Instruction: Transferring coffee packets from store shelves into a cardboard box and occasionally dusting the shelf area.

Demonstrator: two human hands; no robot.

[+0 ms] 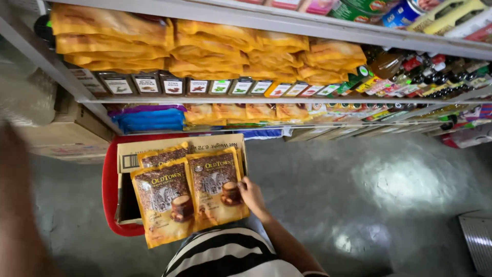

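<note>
My right hand [251,196] grips two yellow-brown coffee pouches [190,197] by their right edge and holds them side by side over an open cardboard box [128,154]. Each pouch shows coffee beans and a cup. A third pouch of the same kind [163,155] lies in the box behind them. The box rests on a red plastic stool or basket [109,187]. A blurred forearm [18,215] fills the left edge close to the camera; its hand is out of frame. My striped shirt [225,259] shows at the bottom.
Shelves run across the top: stacked yellow pouches [205,48], small spice boxes [174,86], blue packs [148,119], bottles and jars [430,77] to the right. More cardboard boxes [66,136] stand at the left. Grey concrete floor [369,195] lies to the right.
</note>
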